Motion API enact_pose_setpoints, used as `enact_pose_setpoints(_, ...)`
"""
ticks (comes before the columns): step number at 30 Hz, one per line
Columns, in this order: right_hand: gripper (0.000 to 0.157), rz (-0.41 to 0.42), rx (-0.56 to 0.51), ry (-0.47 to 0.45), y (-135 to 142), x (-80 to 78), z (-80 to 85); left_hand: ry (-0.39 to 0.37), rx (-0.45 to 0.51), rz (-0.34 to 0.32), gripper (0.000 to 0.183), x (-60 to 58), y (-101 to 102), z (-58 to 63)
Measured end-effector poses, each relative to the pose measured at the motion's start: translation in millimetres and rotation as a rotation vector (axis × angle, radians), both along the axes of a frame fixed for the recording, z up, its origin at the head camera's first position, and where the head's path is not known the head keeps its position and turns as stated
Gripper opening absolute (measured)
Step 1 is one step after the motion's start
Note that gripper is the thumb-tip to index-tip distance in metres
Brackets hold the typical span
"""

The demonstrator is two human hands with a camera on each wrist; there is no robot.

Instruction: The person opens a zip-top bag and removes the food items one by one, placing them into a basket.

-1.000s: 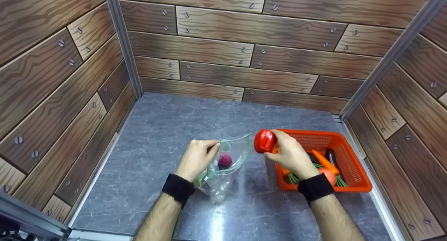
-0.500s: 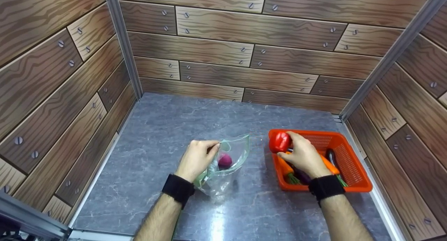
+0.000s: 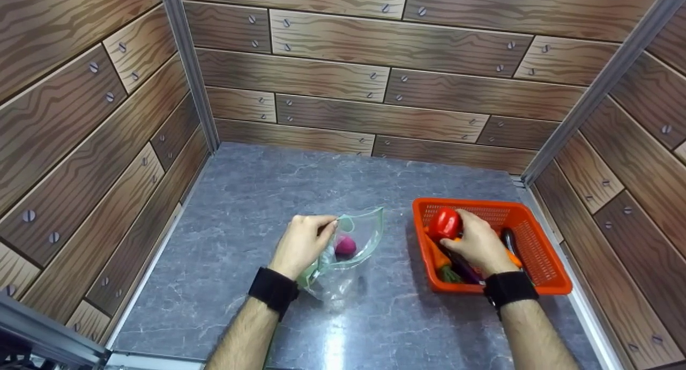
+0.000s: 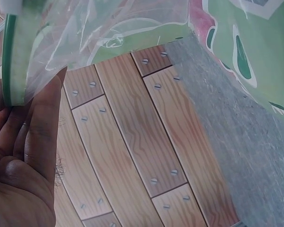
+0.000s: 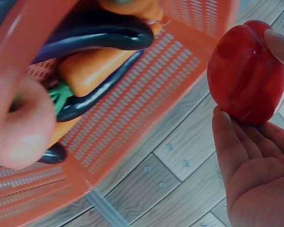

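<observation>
My left hand [image 3: 303,244] pinches the edge of a clear plastic bag [image 3: 338,284] between thumb and fingers. The bag's mouth gapes, and a round magenta vegetable [image 3: 345,245] shows inside. In the left wrist view, the fingers hold the bag's green edge strip [image 4: 8,61], and green print covers another bag wall [image 4: 270,52]. My right hand [image 3: 479,242] grips a red bell pepper [image 3: 445,223] with the thumb on one side and fingers on the other. The pepper is over the left part of an orange basket [image 3: 485,214]; the right wrist view shows the pepper [image 5: 246,71] whole.
The basket holds several vegetables: dark eggplants [image 5: 102,30], carrots [image 5: 97,68] with green tops, and a pinkish apple-like fruit [image 5: 26,125]. It stands near the right wood-patterned wall [image 3: 616,198]. Grey tabletop [image 3: 241,198] lies around the bag.
My right hand has carried the bell pepper rightward from beside the bag's mouth to over the basket, and slightly lower. The left hand and the bag have stayed put.
</observation>
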State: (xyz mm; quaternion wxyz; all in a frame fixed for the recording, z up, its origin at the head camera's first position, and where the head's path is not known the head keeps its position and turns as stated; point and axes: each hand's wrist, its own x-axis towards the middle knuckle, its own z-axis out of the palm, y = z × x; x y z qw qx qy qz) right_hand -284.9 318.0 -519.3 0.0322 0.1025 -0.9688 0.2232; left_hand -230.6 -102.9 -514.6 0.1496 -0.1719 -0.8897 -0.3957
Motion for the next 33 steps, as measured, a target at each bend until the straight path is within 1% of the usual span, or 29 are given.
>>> enact_pose_setpoints(5, 0.087, -0.018, 0.040, -0.014, 13, -0.3, -8.5, -0.003, -0.002, 0.001, 0.022, 0.9, 0, 0.3)
enact_pose_setpoints(13, 0.083, -0.039, 0.038, -0.058, 33, -1.7, -20.4, 0.000, -0.003, -0.003, 0.022, 0.0, 0, -0.3)
enact_pose_setpoints(21, 0.077, -0.056, 0.046, -0.074, 50, -1.4, -27.2, 0.004, -0.010, -0.005, 0.022, -1.2, 0, -0.6)
enact_pose_setpoints(27, 0.078, -0.091, 0.058, -0.133, 59, -1.6, -31.4, 0.011, -0.013, -0.006, 0.022, -1.0, 0, -0.1)
enact_pose_setpoints(30, 0.077, -0.094, 0.073, -0.146, 63, -1.3, -33.8, 0.009, -0.015, -0.006, 0.022, -1.0, -1, -0.7)
enact_pose_setpoints(33, 0.081, -0.091, 0.085, -0.163, 65, -0.7, -35.2, -0.007, -0.012, -0.007, 0.023, -1.1, -1, -0.7)
